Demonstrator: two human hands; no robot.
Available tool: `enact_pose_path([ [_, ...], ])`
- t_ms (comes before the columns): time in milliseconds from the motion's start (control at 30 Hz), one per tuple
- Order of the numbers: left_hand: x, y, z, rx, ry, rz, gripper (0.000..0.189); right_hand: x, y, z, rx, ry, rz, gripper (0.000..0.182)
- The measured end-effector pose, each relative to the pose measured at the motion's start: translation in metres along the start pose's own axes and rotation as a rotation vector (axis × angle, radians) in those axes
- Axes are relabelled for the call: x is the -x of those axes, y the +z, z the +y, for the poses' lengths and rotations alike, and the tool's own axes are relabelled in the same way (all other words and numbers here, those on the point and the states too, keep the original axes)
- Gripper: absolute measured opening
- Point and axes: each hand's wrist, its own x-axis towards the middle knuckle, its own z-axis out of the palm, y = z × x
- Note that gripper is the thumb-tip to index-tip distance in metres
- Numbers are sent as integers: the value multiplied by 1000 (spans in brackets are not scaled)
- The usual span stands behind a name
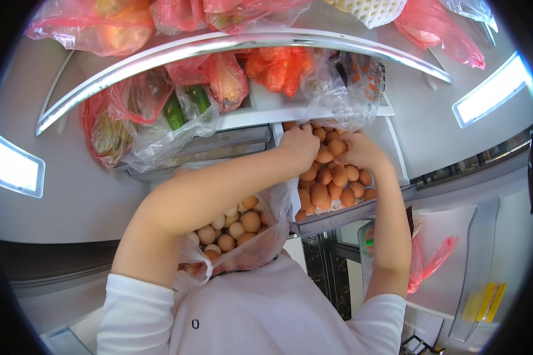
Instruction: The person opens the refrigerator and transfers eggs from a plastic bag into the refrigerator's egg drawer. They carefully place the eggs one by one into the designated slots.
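Brown eggs (319, 193) are heaped in an open refrigerator drawer (337, 218). My left hand (301, 146) reaches over the heap's left side, fingertips bent down among the eggs; what they hold is hidden. On the right, my right hand (359, 150) has its fingers around a brown egg (337, 147), with another egg against it. Below my left forearm, a clear plastic bag (273, 239) rests against the white shirt, its mouth open. Paler and brown eggs (250, 221) fill the bag, and its knotted handle hangs at the lower left.
Above the drawer, a shelf holds cucumbers (174, 112) in clear plastic, a red bag (275, 69) and a clear bag (337, 97). A chrome-edged shelf (248, 41) curves over them. The refrigerator door, with bins (475, 266) and a pink bag (431, 264), stands at the right.
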Motion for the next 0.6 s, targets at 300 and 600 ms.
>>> enact_pose_path([
  [300,-18,4,9,-129,-118,-135,31,-58,37,17,-80,-35,212,75],
  [600,-18,-3,11,-139,-102,-322,37,-75,39,-13,173,188,-144,52],
])
